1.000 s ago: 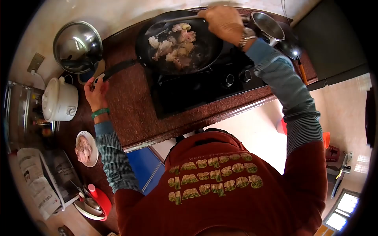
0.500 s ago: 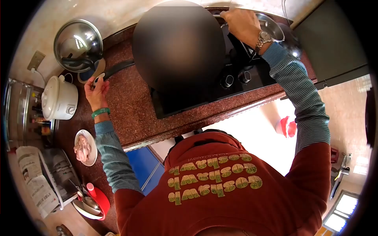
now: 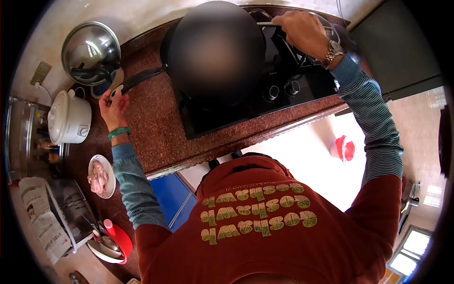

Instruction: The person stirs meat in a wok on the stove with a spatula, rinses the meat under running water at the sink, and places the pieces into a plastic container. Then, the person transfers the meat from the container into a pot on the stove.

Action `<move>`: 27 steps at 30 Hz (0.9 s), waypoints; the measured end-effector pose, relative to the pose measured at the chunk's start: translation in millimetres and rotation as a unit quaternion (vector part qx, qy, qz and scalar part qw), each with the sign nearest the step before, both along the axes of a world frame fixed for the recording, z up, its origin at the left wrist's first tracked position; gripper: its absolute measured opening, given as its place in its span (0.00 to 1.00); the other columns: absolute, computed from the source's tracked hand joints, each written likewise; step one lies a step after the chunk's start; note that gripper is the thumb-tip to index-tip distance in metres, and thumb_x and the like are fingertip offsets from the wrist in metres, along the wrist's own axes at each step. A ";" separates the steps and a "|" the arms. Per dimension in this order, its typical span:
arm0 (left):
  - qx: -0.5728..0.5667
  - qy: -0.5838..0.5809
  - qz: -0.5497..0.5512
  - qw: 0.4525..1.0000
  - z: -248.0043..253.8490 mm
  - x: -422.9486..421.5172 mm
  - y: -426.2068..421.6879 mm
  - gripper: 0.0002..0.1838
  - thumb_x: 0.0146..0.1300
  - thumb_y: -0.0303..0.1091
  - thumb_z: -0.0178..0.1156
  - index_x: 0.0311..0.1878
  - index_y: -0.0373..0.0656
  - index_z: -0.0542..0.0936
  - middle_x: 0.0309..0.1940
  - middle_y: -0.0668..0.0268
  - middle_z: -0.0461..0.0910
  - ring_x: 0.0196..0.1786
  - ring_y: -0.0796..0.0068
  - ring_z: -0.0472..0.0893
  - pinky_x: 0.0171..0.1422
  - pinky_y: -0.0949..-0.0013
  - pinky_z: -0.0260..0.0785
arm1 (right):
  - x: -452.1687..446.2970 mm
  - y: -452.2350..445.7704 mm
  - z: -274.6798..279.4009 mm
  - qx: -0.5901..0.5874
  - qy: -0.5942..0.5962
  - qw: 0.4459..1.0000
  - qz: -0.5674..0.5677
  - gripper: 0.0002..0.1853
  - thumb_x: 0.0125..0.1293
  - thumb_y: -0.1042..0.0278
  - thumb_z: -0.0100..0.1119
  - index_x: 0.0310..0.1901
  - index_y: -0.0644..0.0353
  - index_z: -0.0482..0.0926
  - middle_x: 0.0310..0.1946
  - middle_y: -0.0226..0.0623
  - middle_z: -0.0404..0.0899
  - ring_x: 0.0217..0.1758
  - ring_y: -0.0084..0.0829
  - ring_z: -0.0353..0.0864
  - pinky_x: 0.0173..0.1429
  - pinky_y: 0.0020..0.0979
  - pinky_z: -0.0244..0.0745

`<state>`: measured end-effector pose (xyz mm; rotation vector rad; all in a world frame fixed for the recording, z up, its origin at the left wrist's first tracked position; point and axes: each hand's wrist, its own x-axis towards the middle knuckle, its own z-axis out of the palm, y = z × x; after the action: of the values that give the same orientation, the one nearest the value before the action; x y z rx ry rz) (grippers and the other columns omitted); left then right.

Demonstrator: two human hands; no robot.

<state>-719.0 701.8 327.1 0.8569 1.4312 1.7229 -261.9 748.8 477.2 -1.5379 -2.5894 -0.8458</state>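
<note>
Jutting from the left grip (image 3: pixel 114 107), the handle (image 3: pixel 143 76) meets the pan (image 3: pixel 166 43).

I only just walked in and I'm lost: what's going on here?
A person is at a stove. Their left hand holds the end of the handle of a dark pan, while their right hand grips a utensil by the pan's far side. The pan's contents are blurred out. A plate of pale pink meat sits beside the left forearm.
</note>
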 end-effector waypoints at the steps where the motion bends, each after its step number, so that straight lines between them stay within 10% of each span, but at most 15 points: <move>1: 0.000 -0.001 0.000 1.000 0.0 0.0 0.4 0.20 0.55 0.31 0.65 0.49 0.45 0.68 0.36 0.63 0.78 0.32 0.72 0.81 0.35 0.74 0.74 | 3.3 -0.4 3.3 0.000 -0.001 1.000 0.000 0.15 0.55 0.76 0.54 0.44 0.49 0.80 0.34 0.36 0.80 0.33 0.35 0.80 0.39 0.36 0.77; 7: -0.003 -0.011 -0.007 1.000 -1.5 -4.4 -0.7 0.21 0.55 0.31 0.65 0.49 0.45 0.68 0.39 0.62 0.78 0.33 0.71 0.81 0.37 0.72 0.74 | 26.5 -21.8 44.7 0.051 0.055 0.967 0.245 0.08 0.61 0.65 0.50 0.39 0.54 0.77 0.24 0.36 0.76 0.31 0.34 0.77 0.38 0.34 0.72; 8: -0.005 -0.011 -0.006 1.000 -1.9 -4.5 0.0 0.21 0.55 0.31 0.65 0.50 0.45 0.68 0.39 0.62 0.78 0.34 0.71 0.81 0.38 0.72 0.74 | 30.8 -20.1 52.2 -0.163 0.155 0.970 0.095 0.11 0.57 0.73 0.57 0.43 0.56 0.81 0.30 0.37 0.80 0.27 0.29 0.77 0.32 0.30 0.72; 11: -0.004 -0.009 -0.009 1.000 -0.9 -2.6 0.1 0.21 0.54 0.31 0.65 0.50 0.45 0.68 0.39 0.61 0.78 0.34 0.70 0.81 0.38 0.72 0.74 | 30.9 -31.6 63.1 -0.267 0.161 0.945 0.102 0.11 0.56 0.73 0.59 0.42 0.58 0.81 0.28 0.37 0.80 0.24 0.26 0.74 0.30 0.28 0.69; 15: 0.001 -0.009 -0.013 1.000 -0.7 -3.1 0.5 0.22 0.54 0.31 0.66 0.50 0.45 0.68 0.39 0.61 0.78 0.34 0.70 0.81 0.39 0.71 0.74 | 31.1 -34.7 38.4 -0.084 0.058 0.970 0.219 0.10 0.53 0.74 0.61 0.39 0.56 0.82 0.28 0.36 0.80 0.25 0.32 0.76 0.33 0.31 0.71; 22: -0.004 -0.014 -0.008 1.000 1.1 -3.0 -2.7 0.21 0.54 0.31 0.66 0.50 0.45 0.68 0.38 0.63 0.78 0.34 0.70 0.81 0.38 0.72 0.74 | 15.6 -33.8 28.1 -0.106 0.093 0.989 0.047 0.11 0.52 0.74 0.62 0.39 0.54 0.83 0.29 0.36 0.80 0.30 0.33 0.78 0.38 0.34 0.73; 27: 0.000 -0.016 -0.018 1.000 -1.7 -4.1 -0.6 0.21 0.55 0.31 0.65 0.50 0.45 0.68 0.38 0.63 0.78 0.34 0.71 0.81 0.37 0.72 0.74 | 2.4 -19.3 4.9 -0.079 0.183 0.966 0.168 0.11 0.54 0.73 0.59 0.41 0.55 0.81 0.32 0.38 0.80 0.35 0.38 0.78 0.41 0.34 0.73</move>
<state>-723.1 701.2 325.3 0.8468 1.3861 1.7024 -259.4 729.4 482.2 -1.1001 -2.5697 -0.2985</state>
